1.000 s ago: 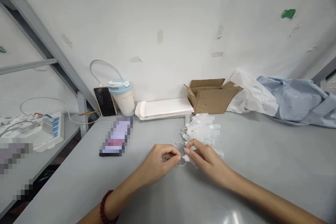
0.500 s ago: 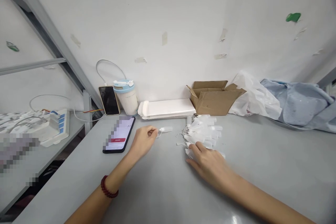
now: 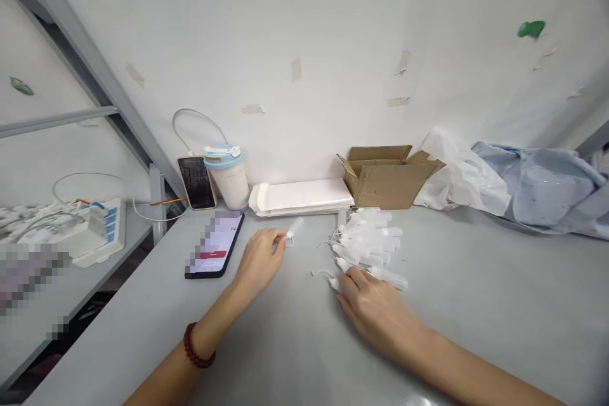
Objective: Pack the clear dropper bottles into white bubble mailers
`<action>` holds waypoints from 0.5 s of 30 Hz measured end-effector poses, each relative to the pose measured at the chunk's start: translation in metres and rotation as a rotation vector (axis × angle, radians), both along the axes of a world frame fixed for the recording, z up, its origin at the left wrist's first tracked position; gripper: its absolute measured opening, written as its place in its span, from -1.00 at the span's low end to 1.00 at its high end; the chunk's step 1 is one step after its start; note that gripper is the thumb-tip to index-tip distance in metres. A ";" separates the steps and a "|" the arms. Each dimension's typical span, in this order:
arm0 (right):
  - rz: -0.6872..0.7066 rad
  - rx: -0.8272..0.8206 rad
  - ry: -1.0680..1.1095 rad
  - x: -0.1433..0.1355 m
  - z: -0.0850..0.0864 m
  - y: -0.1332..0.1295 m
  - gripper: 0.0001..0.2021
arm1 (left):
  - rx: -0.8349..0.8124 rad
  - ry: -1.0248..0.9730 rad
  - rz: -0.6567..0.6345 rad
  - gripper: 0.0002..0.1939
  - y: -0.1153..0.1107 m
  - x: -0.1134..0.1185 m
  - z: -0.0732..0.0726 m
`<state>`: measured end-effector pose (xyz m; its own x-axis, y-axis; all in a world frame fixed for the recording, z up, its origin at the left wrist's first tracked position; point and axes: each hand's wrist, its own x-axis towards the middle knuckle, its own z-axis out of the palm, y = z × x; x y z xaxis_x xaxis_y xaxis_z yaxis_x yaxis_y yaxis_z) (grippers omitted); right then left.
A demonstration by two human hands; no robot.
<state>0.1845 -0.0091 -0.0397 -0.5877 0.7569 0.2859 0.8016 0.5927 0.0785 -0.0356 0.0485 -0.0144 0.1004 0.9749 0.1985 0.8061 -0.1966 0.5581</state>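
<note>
Left of centre, my left hand (image 3: 261,257) is closed in a pinch on the corded end of a small translucent bottle (image 3: 295,228), whose body points up and to the right. My right hand (image 3: 375,304) has its fingers closed on another small white bottle (image 3: 334,283) at the near edge of a pile; most of that bottle is under the fingers, and its thin cord trails left over the table. Just beyond my right hand lies the pile of similar translucent bottles (image 3: 368,235) with cords toward the left.
A phone (image 3: 216,244) lies on the grey table (image 3: 285,342). Behind stand another phone (image 3: 197,183), a lidded cup (image 3: 229,181), flat white packages (image 3: 304,195), an open cardboard box (image 3: 390,184), a white plastic bag (image 3: 471,177) and blue fabric (image 3: 547,190). A power strip (image 3: 107,231) is at left.
The bottle at my left hand has swung from nearly level to pointing up and right. My right hand has moved slightly toward me, with a bottle and its cord now apart from the pile.
</note>
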 end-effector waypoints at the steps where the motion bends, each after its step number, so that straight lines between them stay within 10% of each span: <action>1: -0.003 -0.018 0.011 0.000 0.001 0.000 -0.87 | -0.004 -0.014 -0.020 -0.72 -0.002 0.003 0.002; 15: 0.064 -0.052 0.419 0.006 0.015 0.009 -0.85 | -0.380 -0.417 -0.257 -0.63 -0.019 0.016 0.019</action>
